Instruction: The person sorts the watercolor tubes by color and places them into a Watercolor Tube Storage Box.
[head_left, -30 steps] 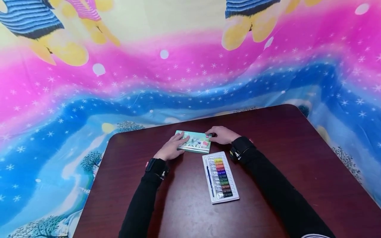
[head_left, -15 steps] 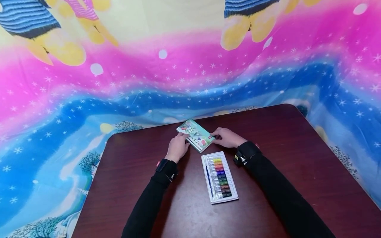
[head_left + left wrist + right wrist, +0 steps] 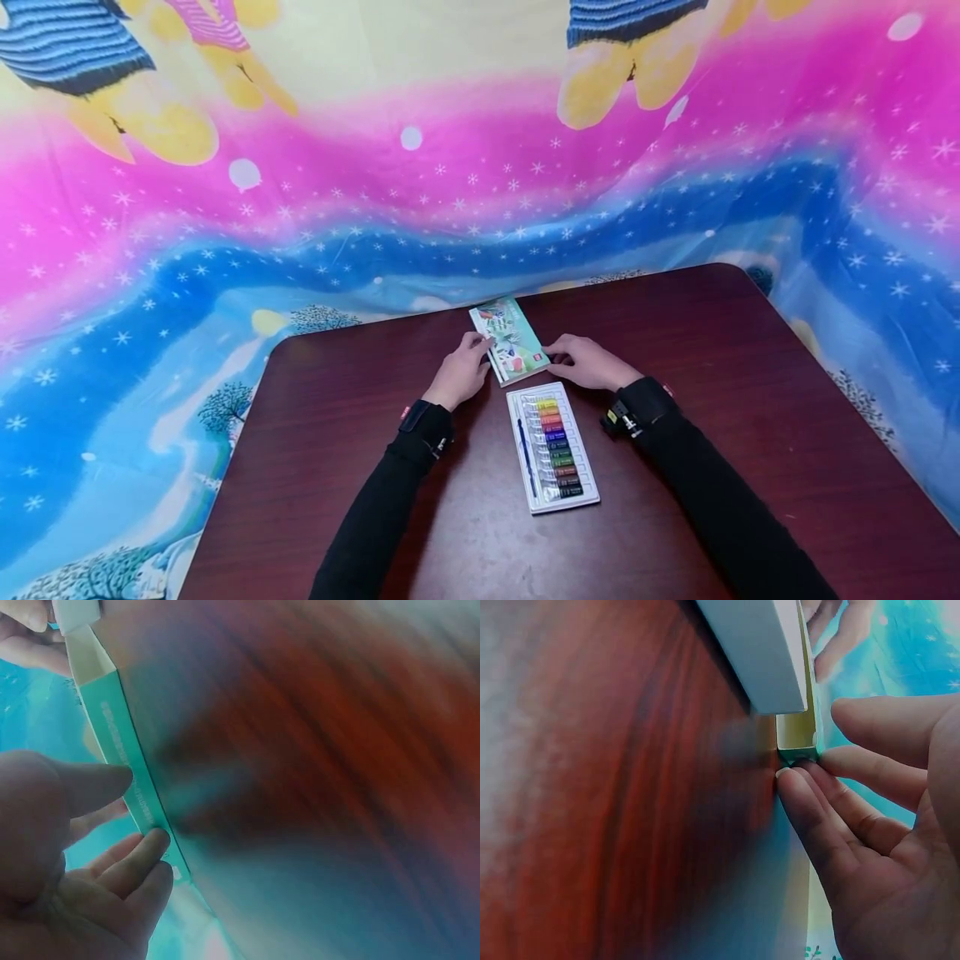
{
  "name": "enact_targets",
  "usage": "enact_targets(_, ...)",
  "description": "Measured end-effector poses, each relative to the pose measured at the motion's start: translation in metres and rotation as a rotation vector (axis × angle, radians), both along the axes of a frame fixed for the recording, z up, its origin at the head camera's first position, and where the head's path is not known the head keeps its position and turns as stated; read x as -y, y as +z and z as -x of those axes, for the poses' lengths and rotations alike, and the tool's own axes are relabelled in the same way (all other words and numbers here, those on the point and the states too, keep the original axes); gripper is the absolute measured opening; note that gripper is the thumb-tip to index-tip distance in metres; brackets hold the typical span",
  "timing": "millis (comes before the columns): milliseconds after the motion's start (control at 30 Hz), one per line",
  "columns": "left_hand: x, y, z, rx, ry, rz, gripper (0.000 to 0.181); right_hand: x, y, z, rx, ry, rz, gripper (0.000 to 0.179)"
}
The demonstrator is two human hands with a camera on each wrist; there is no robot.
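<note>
A flat green cardboard box (image 3: 517, 337) with a picture of plants on its cover lies near the far edge of the table. My left hand (image 3: 459, 371) grips its left long side; in the left wrist view thumb and fingertips meet the green side wall (image 3: 124, 742). At the near right corner, my right hand (image 3: 591, 363) holds the box with thumb and fingers. The near end of the box stands open, showing its pale inside (image 3: 799, 731). Just in front lies a white plastic tray (image 3: 585, 467) with a row of coloured paint tubes (image 3: 555, 437) and a blue paintbrush (image 3: 527, 454).
The dark red wooden table (image 3: 322, 475) has rounded far corners. Behind it hangs a pink and blue patterned cloth (image 3: 420, 200), right along the far edge. Both forearms in black sleeves flank the tray.
The box has turned from lying crosswise to pointing away, its near end facing the tray. My left hand has shifted right along with it, my right hand slightly right and nearer. The tray stays put.
</note>
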State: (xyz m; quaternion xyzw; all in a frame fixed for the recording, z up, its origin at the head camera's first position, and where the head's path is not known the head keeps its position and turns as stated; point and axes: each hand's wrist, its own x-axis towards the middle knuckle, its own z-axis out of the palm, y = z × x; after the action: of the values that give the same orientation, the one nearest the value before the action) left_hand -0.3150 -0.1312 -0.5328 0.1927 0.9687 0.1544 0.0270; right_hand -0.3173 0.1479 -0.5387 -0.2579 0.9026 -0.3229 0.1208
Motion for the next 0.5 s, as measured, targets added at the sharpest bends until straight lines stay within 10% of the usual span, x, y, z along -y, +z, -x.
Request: enact_targets(500,-0.006,0.005,-0.003,0.064,-0.115,0.061,0.052,-0.012,-0.001,-0.02,-0.02,-0.025,0.007,0.046)
